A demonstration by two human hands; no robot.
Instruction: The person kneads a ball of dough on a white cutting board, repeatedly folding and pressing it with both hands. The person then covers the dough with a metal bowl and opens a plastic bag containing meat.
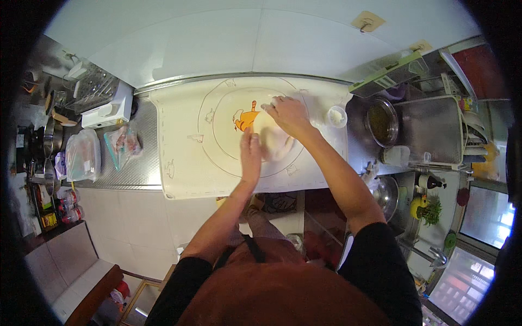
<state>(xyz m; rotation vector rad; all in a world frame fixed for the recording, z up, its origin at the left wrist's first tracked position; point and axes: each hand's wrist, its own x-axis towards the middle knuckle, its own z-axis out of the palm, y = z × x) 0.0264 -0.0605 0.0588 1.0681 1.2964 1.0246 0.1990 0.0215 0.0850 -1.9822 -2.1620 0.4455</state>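
Observation:
A pale round of dough (273,140), slightly blurred, lies on a cream baking mat (179,157) printed with rings and an orange cartoon figure (247,119). Along the dough's left side rests my left hand (251,155), its fingers stretched away from me. My right hand (291,115) reaches over the far right edge of the dough, fingers extended and a little bent, the tips touching it. Both hands look dusted with white. Part of the dough is hidden beneath my right hand and wrist.
A small white bowl of white powder (337,117) stands at the mat's right edge. Beyond it are a metal bowl (382,123) and a clear container (396,156). On the left counter lie bagged food (123,145) and a plastic-wrapped box (84,154). A wall (217,43) rises behind.

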